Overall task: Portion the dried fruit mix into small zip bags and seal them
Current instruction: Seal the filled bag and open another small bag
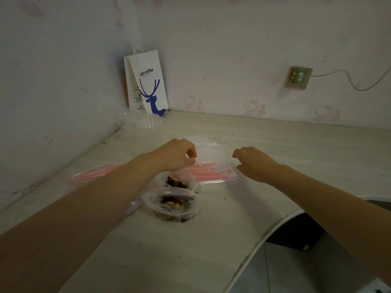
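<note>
A person's left hand (177, 155) and right hand (254, 163) reach over a flat stack of clear plastic zip bags with pink seal strips (211, 166) lying on a pale, crumb-flecked tabletop (190, 250). The left hand's thumb and curled fingertips meet at the stack's left edge; whether they pinch plastic cannot be told. The right hand's fingers are loosely curled, thumb apart from them, at the stack's right edge, and its hold cannot be told either. Just below the left wrist stand two small clear zip bags, mouths open, each partly filled with dark and yellow dried fruit mix: the farther bag (179, 182) touching the stack, the nearer bag (172, 203) just in front of it. A second pile of pink-striped zip bags (95, 172) lies under the left forearm. In the corner, a white paper coffee bag with a blue deer (148, 83) leans against the wall, with a clear plastic lid (146, 122) before it. A metal wall socket (298, 77) sits at right.
</note>
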